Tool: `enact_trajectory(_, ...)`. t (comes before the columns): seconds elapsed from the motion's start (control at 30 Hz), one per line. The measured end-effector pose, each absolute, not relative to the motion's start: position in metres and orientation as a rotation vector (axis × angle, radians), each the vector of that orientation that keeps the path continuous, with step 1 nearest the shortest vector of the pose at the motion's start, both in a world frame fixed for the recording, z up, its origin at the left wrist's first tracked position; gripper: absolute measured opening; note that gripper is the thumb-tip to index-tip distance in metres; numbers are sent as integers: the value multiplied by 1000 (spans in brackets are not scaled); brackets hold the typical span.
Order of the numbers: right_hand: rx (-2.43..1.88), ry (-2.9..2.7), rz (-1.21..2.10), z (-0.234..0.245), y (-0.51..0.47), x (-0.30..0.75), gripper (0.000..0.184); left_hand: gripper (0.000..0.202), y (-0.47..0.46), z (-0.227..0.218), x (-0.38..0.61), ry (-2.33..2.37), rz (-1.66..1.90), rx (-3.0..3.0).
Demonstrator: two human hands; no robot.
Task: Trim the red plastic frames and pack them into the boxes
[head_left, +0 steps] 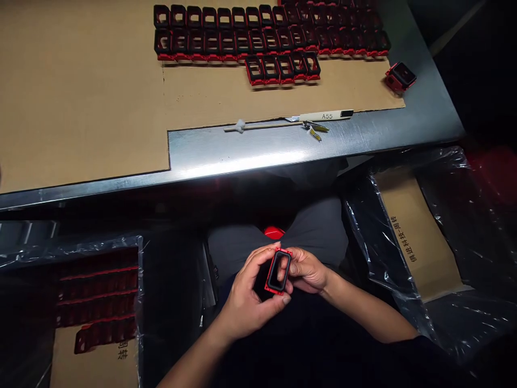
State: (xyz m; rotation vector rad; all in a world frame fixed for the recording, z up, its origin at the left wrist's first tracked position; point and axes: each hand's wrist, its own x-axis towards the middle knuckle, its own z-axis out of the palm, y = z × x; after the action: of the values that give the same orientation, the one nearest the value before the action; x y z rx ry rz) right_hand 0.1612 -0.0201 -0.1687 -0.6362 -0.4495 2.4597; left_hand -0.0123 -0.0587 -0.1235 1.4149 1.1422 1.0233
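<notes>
Above my lap, between both hands, is a red-and-black rectangular plastic frame with an open middle. My left hand grips it by its ends, the thumb at the lower end and the fingers at the upper one. From the other side my right hand holds the frame's right edge, and some of its fingers show through the opening. On the table's right end lies one more such part, set apart and tilted. Rows of similar frames stand along the back of the cardboard.
Cardboard covers much of the metal table. Near its edge lie a pen-like tool marked A55, a thin stick with white fluff and small metal pieces. A plastic-lined bin with frames stands left, another lined bin right.
</notes>
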Motion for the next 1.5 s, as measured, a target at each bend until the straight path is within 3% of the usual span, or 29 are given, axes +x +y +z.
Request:
enact_trajectory(0.27,-874,-789,2147,-143,-4,173,21,61,-56,-128,-13,1324,915,1412)
enact_trajectory(0.67,-997,-1109,1913,-123,-2,169,15,59,-59,-133,-14,1351,918,1339)
enact_trajectory(0.83,-963,-1440,1621,-119,-5,169,7,60,-57,-133,-14,1355,969,1353)
enact_trajectory(0.97,-925,-1624,1395,-118,-5,170,11,58,-53,-130,-13,1336,957,1366)
enact_trajectory(1.5,-940,-1062,1928,-143,-10,160,17,39,-56,-122,-7,1579,1217,1477)
